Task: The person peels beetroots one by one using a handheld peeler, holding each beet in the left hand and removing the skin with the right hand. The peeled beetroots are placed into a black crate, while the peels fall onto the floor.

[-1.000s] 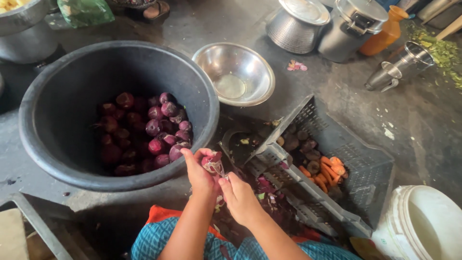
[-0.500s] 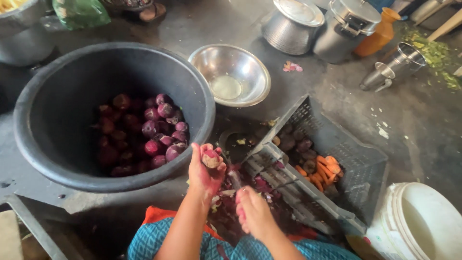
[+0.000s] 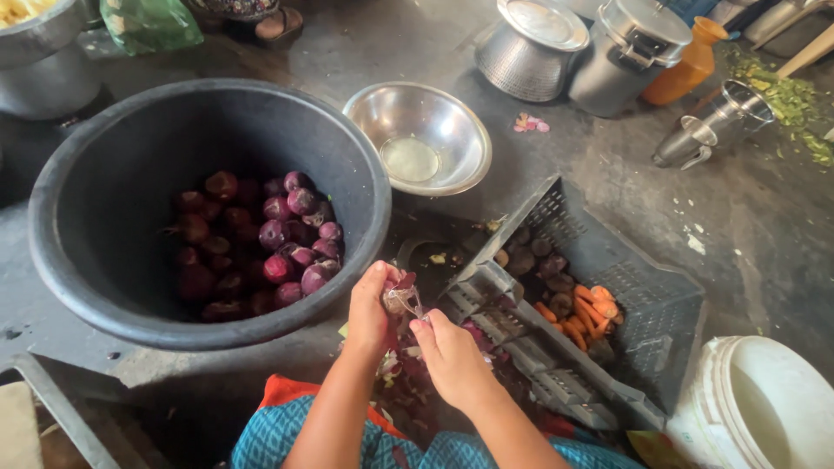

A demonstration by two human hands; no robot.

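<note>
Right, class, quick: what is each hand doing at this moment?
Left hand: closed on an onion.
Right hand: fingers pinching the onion's skin.

Purple-red onions (image 3: 291, 234) fill a black tub (image 3: 104, 287), a silver steel bowl (image 3: 460, 143) gleams on the grey floor (image 3: 608, 174), orange carrots (image 3: 578, 313) lie in a dark grey slotted crate (image 3: 643, 304), beside a white bucket (image 3: 721, 408) and teal patterned clothing (image 3: 287, 434).

The grey floor (image 3: 764, 226) carries a black tub (image 3: 104, 287) left, steel bowl (image 3: 460, 165) far, crate (image 3: 660, 304) right, perhaps tilted.
</note>
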